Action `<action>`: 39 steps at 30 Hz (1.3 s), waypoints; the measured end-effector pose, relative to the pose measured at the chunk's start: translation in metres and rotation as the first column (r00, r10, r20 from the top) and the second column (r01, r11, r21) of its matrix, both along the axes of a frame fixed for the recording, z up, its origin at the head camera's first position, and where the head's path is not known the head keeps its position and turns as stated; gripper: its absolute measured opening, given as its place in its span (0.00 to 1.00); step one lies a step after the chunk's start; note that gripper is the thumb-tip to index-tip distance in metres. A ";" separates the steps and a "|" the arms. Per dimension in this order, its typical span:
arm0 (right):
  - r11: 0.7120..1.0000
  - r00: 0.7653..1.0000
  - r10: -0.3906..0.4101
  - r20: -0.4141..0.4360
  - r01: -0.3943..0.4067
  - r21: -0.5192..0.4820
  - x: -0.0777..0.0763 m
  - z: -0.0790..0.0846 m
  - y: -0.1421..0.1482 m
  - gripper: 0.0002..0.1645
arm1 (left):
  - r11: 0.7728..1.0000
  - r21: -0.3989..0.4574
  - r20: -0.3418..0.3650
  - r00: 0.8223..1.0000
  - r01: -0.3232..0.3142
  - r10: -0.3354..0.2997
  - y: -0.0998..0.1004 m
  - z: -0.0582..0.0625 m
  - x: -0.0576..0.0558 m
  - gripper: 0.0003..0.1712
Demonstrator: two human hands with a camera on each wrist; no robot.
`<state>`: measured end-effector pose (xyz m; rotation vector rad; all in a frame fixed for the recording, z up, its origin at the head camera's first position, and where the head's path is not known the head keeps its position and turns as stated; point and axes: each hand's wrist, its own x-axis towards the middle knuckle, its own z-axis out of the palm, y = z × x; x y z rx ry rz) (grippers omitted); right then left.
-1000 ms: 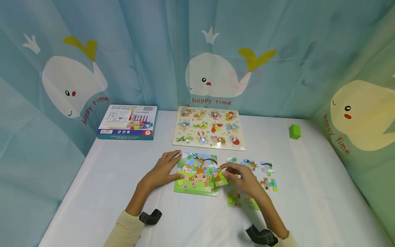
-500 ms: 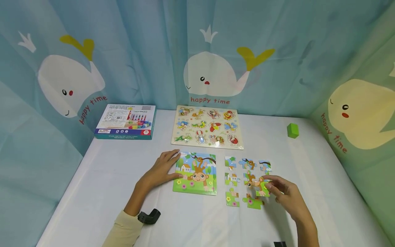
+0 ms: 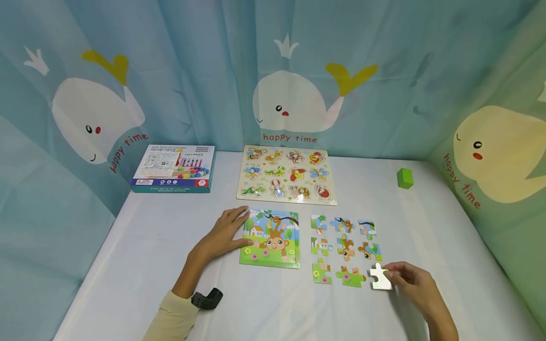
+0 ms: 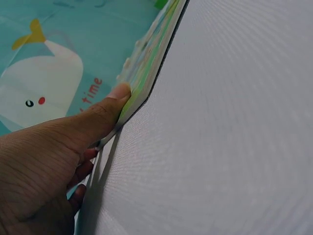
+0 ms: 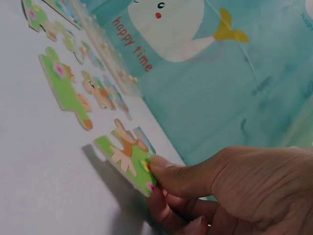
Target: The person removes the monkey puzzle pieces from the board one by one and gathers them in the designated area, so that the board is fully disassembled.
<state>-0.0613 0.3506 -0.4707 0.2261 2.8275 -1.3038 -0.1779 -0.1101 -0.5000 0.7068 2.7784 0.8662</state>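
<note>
My right hand (image 3: pixel 415 284) pinches a jigsaw puzzle piece (image 3: pixel 381 278) between thumb and fingers, tilted just above the table. It looks white with glare in the head view; the right wrist view shows its green, flowered face (image 5: pixel 128 159). Left of it, several loose pieces lie in rows, including a bottom-row flower piece (image 3: pixel 351 277) and a monkey-face piece (image 3: pixel 370 250). My left hand (image 3: pixel 223 233) rests at the left edge of the square monkey puzzle board (image 3: pixel 275 239), its thumb (image 4: pixel 105 110) touching the board's edge and its other fingers partly hidden in the left wrist view.
A wooden insect peg puzzle (image 3: pixel 286 175) lies behind the monkey board. At the back left is a boxed bead set (image 3: pixel 172 169); a green block (image 3: pixel 405 178) stands at the back right. A whale-print curtain (image 3: pixel 204 71) surrounds the table (image 3: pixel 273 308).
My right hand has carried the piece from over the board's right edge, across the loose pieces, to the lower right end of their rows. My left hand has stayed at the board.
</note>
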 end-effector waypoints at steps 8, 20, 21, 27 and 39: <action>0.994 0.999 -0.017 0.046 0.012 0.112 -0.004 0.001 -0.005 0.13 | 1.000 -0.007 0.009 1.000 -0.013 0.013 -0.002 0.000 0.000 0.49; 0.976 0.998 -0.038 0.043 0.028 0.216 -0.005 0.002 -0.006 0.13 | 1.000 -0.001 -0.009 1.000 0.003 -0.003 -0.003 0.003 0.001 0.48; 0.976 0.998 -0.039 0.047 0.028 0.215 -0.005 0.002 -0.006 0.13 | 1.000 -0.003 -0.008 1.000 0.000 -0.001 -0.003 0.003 0.001 0.48; 0.978 0.996 -0.030 0.086 0.012 0.210 -0.007 0.002 -0.005 0.14 | 1.000 -0.006 -0.001 1.000 -0.013 0.013 -0.004 0.002 0.001 0.49; 0.973 0.984 -0.032 0.175 -0.010 0.231 -0.010 0.003 0.000 0.18 | 1.000 0.008 0.007 1.000 -0.011 0.011 0.000 -0.002 0.000 0.50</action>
